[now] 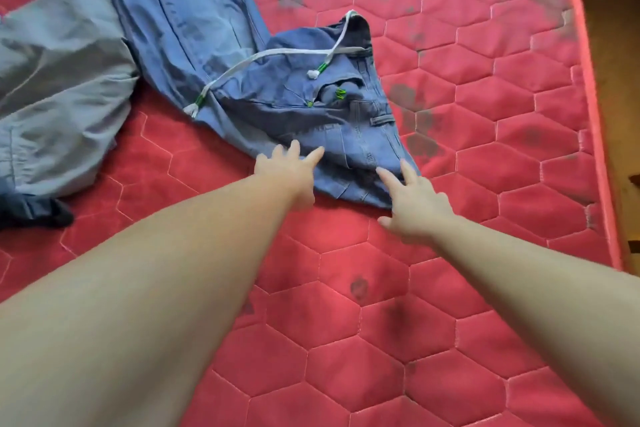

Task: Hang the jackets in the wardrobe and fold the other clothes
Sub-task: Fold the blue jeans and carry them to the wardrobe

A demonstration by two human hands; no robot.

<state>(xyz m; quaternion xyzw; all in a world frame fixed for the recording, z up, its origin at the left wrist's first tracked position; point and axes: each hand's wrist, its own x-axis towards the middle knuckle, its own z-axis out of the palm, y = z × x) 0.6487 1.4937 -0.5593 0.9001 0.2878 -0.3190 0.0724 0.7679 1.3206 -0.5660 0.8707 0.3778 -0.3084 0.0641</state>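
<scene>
- Red quilted mattress [450, 305] carries blue jeans [277, 107] beside a grey garment [59, 87].
- Left hand [287, 177] and right hand [415, 201], fingers spread, touch the jeans' near edge.

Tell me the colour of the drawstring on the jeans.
White, with green near its knotted ends; the drawstring shows in the head view.

Two hands [287, 172] [417, 199], one jeans [214, 45], one grey garment [59, 87]
</scene>
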